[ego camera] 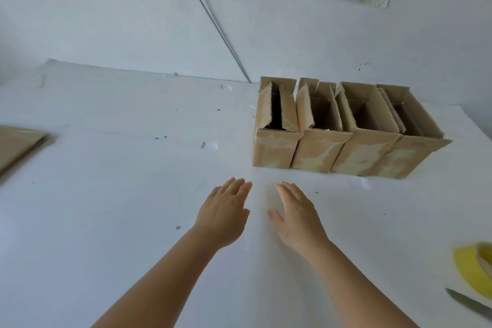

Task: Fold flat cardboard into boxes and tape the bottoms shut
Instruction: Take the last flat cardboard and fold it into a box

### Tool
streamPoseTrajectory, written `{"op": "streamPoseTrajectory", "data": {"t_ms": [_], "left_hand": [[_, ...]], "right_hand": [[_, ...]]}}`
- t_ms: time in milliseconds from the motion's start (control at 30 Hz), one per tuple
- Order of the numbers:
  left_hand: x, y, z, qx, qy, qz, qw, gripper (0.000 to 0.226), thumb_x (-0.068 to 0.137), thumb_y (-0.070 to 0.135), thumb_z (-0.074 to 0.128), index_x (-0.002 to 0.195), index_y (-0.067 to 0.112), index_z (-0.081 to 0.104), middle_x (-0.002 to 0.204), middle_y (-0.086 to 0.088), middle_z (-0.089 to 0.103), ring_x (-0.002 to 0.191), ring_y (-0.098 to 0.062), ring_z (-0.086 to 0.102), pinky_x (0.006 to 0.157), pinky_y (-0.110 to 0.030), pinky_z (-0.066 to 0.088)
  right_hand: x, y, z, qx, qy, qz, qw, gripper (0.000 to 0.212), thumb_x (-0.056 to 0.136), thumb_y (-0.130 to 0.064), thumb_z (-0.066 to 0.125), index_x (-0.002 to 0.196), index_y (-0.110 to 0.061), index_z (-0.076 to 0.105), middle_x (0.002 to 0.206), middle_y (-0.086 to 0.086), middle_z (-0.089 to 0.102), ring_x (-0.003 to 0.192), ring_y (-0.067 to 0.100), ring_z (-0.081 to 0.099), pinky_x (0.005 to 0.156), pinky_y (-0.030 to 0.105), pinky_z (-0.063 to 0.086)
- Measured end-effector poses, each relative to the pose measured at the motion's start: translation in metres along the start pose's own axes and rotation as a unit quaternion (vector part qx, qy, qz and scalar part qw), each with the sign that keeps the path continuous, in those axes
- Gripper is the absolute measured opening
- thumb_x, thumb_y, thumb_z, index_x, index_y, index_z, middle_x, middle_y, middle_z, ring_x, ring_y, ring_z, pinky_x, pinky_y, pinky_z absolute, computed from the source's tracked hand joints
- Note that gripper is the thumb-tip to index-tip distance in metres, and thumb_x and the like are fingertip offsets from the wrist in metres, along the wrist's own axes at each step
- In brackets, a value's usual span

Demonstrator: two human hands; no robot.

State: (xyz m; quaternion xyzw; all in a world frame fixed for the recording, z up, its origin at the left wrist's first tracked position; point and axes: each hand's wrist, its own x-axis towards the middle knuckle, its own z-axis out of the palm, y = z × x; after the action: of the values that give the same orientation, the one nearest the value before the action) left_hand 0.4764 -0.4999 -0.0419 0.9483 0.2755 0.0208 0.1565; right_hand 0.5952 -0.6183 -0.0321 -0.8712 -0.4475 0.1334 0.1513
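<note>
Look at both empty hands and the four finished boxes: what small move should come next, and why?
Probably reach the left hand to the flat brown cardboard at the table's left edge: four upright brown cardboard boxes stand in a row, and the right hand holds nothing either.

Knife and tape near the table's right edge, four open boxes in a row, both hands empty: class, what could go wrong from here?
1. The knife lies near the right hand; a careless reach for the yellow tape roll could meet the blade.
2. The four boxes stand packed side by side; pulling one out may tip the others.
3. The flat cardboard lies far from the left hand, so fetching it means a stretch.
</note>
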Motion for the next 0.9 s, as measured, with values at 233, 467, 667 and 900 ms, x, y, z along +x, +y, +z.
{"op": "streamPoseTrajectory", "data": {"t_ms": [233,467,667,900], "left_hand": [[-0.095,0.017,-0.004,0.005,0.014,-0.086,0.996,0.056,0.098,0.031,0.041,0.149,0.025,0.019,0.154,0.007,0.025,0.141,-0.014,0.022,0.113,-0.025,0.014],[-0.193,0.010,-0.003,0.012,0.029,-0.178,0.984,0.055,0.097,0.033,0.041,0.148,0.026,0.021,0.150,0.006,0.029,0.137,-0.015,0.028,0.112,-0.025,0.017],[-0.258,-0.022,-0.014,0.001,0.045,-0.249,0.968,0.055,0.098,0.034,0.041,0.148,0.025,0.022,0.151,0.005,0.029,0.137,-0.016,0.030,0.112,-0.027,0.022],[-0.314,-0.092,-0.035,-0.020,0.071,-0.288,0.955,0.055,0.097,0.034,0.043,0.148,0.025,0.024,0.151,0.004,0.031,0.135,-0.017,0.032,0.112,-0.030,0.026]], "right_hand": [[-0.058,-0.009,0.010,-0.039,-0.044,-0.089,0.994,0.058,0.096,-0.035,0.045,0.145,-0.012,0.026,0.151,-0.001,0.029,0.142,0.018,0.020,0.113,0.028,0.019],[-0.109,-0.048,0.035,-0.034,-0.092,-0.183,0.978,0.056,0.095,-0.034,0.047,0.143,-0.014,0.028,0.149,-0.001,0.031,0.141,0.016,0.023,0.112,0.026,0.021],[-0.133,-0.100,0.052,-0.034,-0.124,-0.241,0.962,0.054,0.095,-0.032,0.044,0.143,-0.014,0.029,0.152,-0.001,0.027,0.141,0.016,0.022,0.113,0.027,0.018],[-0.141,-0.190,0.085,-0.030,-0.135,-0.268,0.953,0.057,0.096,-0.034,0.043,0.147,-0.015,0.026,0.156,-0.001,0.020,0.144,0.015,0.016,0.116,0.027,0.013]]}}
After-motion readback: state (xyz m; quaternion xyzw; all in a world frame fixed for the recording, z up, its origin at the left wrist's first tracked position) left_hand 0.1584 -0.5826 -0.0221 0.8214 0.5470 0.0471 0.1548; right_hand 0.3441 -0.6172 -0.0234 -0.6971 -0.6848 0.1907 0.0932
